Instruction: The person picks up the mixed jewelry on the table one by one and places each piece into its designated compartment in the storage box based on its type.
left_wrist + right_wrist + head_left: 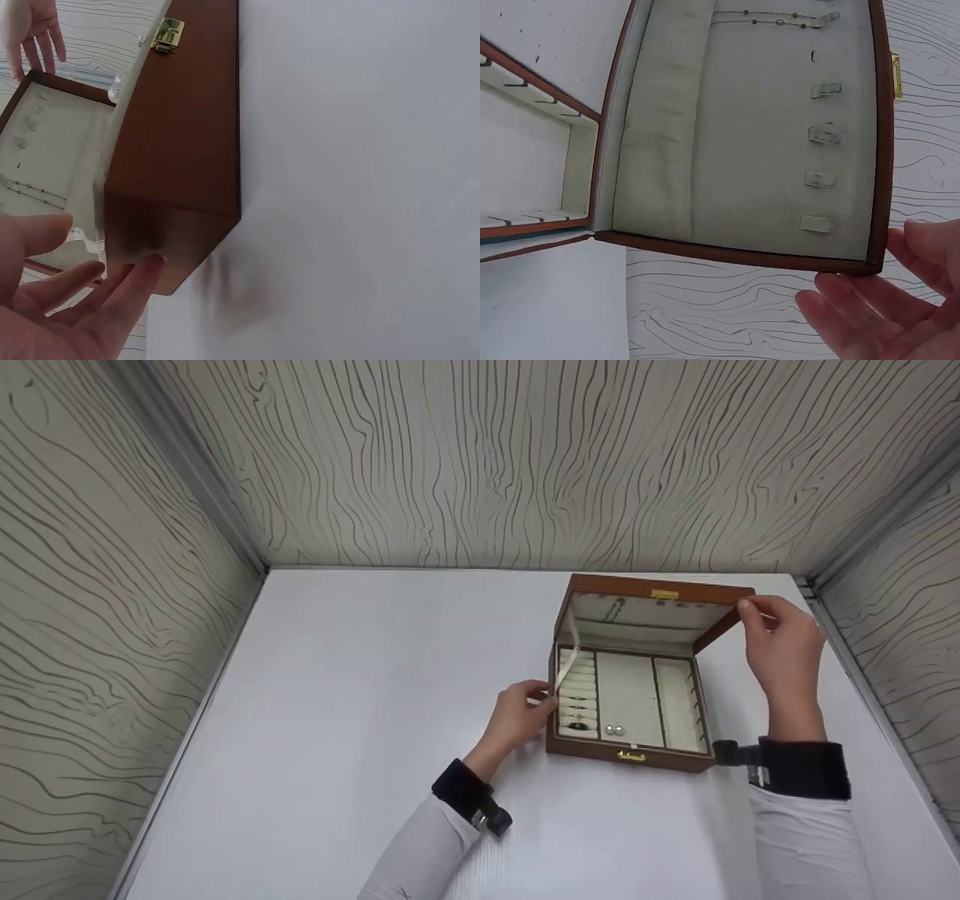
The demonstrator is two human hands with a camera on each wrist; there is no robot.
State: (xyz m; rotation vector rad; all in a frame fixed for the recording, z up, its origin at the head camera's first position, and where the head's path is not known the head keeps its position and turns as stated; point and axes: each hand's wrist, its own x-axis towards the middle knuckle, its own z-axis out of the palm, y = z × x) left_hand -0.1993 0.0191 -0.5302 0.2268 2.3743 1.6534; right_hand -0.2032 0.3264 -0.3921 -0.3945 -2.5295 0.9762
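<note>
A brown jewelry box (589, 754) with a cream lining stands on the white table, its lid (765, 150) raised at a slant. My right hand (786, 649) pinches the lid's front right corner between thumb and fingers. At the box's left side is my left hand (519, 712); in the left wrist view its fingertips touch the outer side wall, with the thumb by the top rim. Rings (578, 726) sit in the left ring rolls, and two round stud earrings (614, 730) lie in the middle compartment. A thin necklace (769, 19) hangs inside the lid.
A cream ribbon (568, 667) joins the lid to the box on the left. The white table (360, 675) extends left and in front. Panels with a wood-grain pattern (465, 465) enclose the table at the back and sides.
</note>
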